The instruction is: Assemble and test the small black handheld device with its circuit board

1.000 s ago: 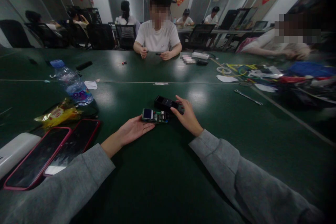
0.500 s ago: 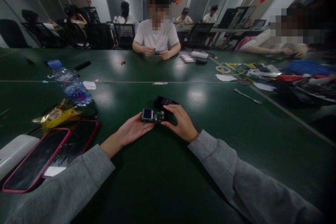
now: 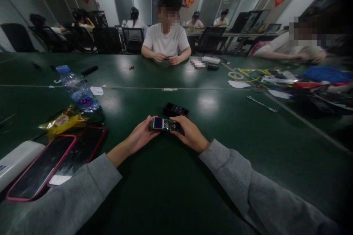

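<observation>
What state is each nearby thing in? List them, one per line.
Circuit board: uncased, screen up
Left hand: gripping board
Right hand: gripping board
Black case: lying flat
Bottle: capped
Left phone: screen dark
Right phone: screen dark
Yellow packet: sealed or open, unclear
Wrench: lying flat

The left forearm (image 3: 82, 183), in a grey sleeve, reaches in from 8 o'clock, its bare wrist (image 3: 118, 153) angled toward 2. The right forearm (image 3: 248, 180), likewise sleeved, comes from 4 o'clock, its wrist (image 3: 203, 144) bare, pointing toward 10. The left hand (image 3: 141, 135) turns its palm partly upward; the right hand (image 3: 189, 132) shows its back. Both are bent in a grip, near each other but apart.
</observation>
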Demonstrator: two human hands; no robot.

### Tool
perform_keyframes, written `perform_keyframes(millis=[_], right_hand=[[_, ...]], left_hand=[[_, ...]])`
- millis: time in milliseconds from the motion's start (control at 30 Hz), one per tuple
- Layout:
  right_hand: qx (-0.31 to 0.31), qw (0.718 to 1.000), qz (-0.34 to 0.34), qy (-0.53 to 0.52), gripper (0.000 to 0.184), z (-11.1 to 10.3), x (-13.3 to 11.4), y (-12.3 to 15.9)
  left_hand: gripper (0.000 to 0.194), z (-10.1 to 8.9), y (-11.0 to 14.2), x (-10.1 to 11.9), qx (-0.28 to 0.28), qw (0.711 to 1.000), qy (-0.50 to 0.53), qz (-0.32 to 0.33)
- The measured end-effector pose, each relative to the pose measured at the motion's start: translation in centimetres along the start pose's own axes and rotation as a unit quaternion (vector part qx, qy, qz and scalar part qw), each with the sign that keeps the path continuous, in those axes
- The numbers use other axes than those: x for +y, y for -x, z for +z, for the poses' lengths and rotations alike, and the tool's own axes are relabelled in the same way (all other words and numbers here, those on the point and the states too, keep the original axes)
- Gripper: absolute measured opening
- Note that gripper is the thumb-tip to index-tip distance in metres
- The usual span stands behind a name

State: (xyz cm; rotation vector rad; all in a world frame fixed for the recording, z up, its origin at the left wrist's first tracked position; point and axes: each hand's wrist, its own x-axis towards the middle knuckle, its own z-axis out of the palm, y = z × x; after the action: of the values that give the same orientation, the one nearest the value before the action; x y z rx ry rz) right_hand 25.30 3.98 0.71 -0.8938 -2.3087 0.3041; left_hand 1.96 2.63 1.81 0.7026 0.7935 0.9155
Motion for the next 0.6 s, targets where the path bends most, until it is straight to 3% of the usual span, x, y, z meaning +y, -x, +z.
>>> perform_keyframes(millis=[100,200,300,600], right_hand=[[0.0,1.0,0.001,0.0,0.049,-0.03,0.0,0.01],[-0.013,1.0,0.002,0.005,0.049,-0.01,-0.02,0.05],[-0.03,0.999,0.0,0.012,0.05,0.01,-0.1,0.06],[-0.04,0.999,0.019,0.03,0.05,-0.21,-0.46,-0.16]], left_hand=[[0.051,-0.6,0.01,-0.14,0.005,0.984,-0.131,0.119],[0.057,-0.87,0.24,-0.26,0.003,0.923,-0.317,0.217],[0.063,-0.84,0.43,-0.37,0.01,0.871,-0.421,0.252],[0.052,-0.61,0.6,-0.31,0.035,0.88,-0.417,0.227]])
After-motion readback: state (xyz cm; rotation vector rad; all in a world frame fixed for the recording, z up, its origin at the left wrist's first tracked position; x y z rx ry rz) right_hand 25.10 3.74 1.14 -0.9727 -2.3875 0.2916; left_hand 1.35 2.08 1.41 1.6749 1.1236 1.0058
